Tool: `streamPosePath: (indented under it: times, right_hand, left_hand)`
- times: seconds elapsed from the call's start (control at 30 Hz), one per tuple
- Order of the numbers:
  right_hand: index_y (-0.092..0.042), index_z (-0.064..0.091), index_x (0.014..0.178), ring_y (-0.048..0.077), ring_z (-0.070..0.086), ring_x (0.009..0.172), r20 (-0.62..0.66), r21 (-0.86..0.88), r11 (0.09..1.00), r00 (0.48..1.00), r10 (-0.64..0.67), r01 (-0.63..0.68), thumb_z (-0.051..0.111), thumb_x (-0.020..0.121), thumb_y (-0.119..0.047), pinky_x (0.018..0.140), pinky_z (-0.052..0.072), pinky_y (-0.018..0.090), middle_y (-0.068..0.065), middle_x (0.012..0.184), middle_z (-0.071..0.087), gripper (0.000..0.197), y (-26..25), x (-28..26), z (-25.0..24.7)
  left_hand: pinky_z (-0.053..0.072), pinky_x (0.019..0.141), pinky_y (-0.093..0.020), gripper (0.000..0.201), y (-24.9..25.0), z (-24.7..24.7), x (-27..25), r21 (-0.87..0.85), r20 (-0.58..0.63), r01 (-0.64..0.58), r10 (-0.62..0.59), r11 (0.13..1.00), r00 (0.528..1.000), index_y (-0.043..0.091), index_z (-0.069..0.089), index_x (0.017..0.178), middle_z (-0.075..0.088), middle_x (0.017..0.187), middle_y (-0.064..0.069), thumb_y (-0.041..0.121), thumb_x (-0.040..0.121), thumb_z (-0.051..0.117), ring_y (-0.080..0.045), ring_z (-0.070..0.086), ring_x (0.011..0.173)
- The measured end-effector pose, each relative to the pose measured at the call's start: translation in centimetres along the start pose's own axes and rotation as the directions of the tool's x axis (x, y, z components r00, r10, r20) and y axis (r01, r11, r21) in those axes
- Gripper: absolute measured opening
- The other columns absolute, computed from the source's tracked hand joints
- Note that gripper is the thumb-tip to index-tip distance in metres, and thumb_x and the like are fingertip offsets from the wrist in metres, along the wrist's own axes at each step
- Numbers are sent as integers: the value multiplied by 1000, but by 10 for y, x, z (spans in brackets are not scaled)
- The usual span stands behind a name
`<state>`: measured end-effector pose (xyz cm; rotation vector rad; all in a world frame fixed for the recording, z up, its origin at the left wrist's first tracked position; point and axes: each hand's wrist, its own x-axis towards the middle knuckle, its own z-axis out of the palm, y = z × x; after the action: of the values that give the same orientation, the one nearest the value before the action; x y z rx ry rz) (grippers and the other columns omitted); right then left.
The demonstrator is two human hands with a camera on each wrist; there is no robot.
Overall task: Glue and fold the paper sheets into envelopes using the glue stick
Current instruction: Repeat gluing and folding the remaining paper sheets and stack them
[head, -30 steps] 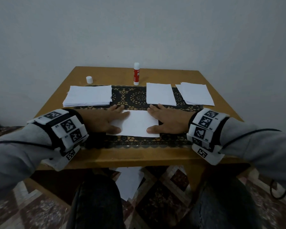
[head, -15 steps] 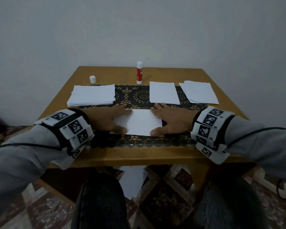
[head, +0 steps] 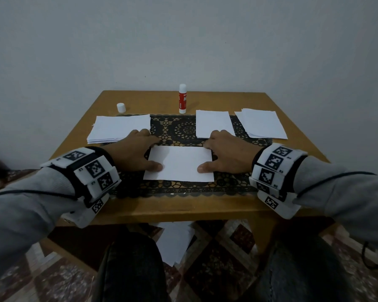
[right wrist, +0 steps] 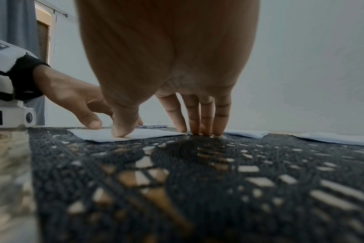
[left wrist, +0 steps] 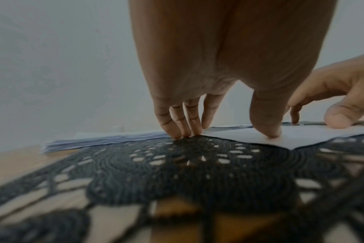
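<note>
The folded paper (head: 179,163) lies flat on the black lace runner (head: 183,130) at the table's (head: 183,205) near middle; left hand (head: 132,154) and right hand (head: 228,154) flank it — fingers straight, thumbs pressing its side edges; the glue stick (head: 182,98) stands upright at the far edge.

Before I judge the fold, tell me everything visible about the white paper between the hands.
The folded paper is a plain white rectangle, lying flat on the black lace runner near the table's front edge. The left hand and right hand each press a thumb on its side edges, fingers on the runner beyond. No glue visible.
</note>
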<state>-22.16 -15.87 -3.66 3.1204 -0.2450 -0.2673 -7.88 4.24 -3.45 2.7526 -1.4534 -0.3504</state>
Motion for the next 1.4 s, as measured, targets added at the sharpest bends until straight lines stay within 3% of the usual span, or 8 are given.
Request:
streamPosePath:
  times: [0.13, 0.3, 0.53, 0.67, 0.9, 1.07, 1.27, 1.4]
  right_hand:
    - [-13, 55, 122, 21, 41, 107, 16, 14, 999, 999, 41, -41, 54, 79, -73, 89, 44, 41, 8, 117, 44, 73, 0, 1, 1]
    - [-13, 51, 128, 24, 41, 114, 19, 59, 996, 998, 61, -62, 59, 77, -70, 93, 43, 41, 9, 122, 44, 77, 0, 0, 1]
    - [-14, 46, 129, 23, 41, 116, 6, 125, 991, 999, 50, -50, 67, 76, -63, 90, 39, 35, 8, 127, 43, 75, 1, 0, 1]
    - [-15, 38, 138, 24, 40, 121, -12, 166, 986, 1000, 25, -23, 70, 76, -60, 97, 40, 38, 8, 133, 42, 83, 0, 0, 2]
    - [-14, 36, 144, 25, 46, 118, -28, 235, 972, 1000, 5, 2, 76, 73, -54, 98, 43, 39, 10, 131, 47, 91, 1, 1, 1]
    - [-13, 36, 145, 13, 46, 98, -54, 288, 955, 997, -61, 74, 78, 77, -43, 85, 39, 26, 5, 121, 55, 85, -1, 0, 0]
    - [-15, 37, 146, 13, 53, 96, -32, 335, 936, 994, -100, 105, 75, 82, -33, 87, 45, 26, -3, 109, 56, 76, -1, -1, 0]
    - [-18, 44, 142, 11, 54, 92, -79, 349, 923, 987, -143, 161, 74, 84, -23, 78, 42, 17, -5, 104, 56, 66, -2, -1, 0]
  left_hand:
    - [34, 101, -36, 77, -1, 0, 0, -15, 12, 4, -3, 1000, 1000, 20, 33, 144, 35, 136, -8, 54, 82, 63, -24, 32, 124]
    - [31, 105, -42, 84, -2, 5, 2, 13, 49, 46, -47, 999, 998, 22, 29, 143, 26, 140, -6, 67, 78, 57, -24, 23, 130]
    - [36, 99, -39, 78, 0, 5, 4, 8, 33, 54, -54, 999, 998, 20, 37, 134, 32, 136, -4, 66, 75, 61, -21, 29, 124]
    - [36, 96, -37, 76, -1, 5, 4, -4, 23, 43, -43, 999, 999, 21, 39, 131, 33, 135, -3, 66, 74, 61, -20, 30, 122]
    - [35, 100, -38, 79, 1, 6, 4, -21, 10, -11, 11, 1000, 1000, 22, 33, 137, 33, 137, -2, 64, 76, 62, -19, 30, 123]
    - [33, 106, -43, 87, 1, 6, 3, -20, 15, -27, 27, 999, 1000, 24, 30, 142, 30, 141, -2, 67, 73, 60, -21, 27, 127]
    - [29, 110, -45, 90, 5, 4, 2, 21, 51, -30, 29, 999, 998, 23, 22, 147, 22, 148, -1, 65, 76, 59, -24, 22, 133]
    - [30, 110, -43, 94, 8, 4, 2, 13, 38, -30, 29, 999, 999, 21, 20, 148, 25, 146, -3, 63, 76, 63, -23, 23, 132]
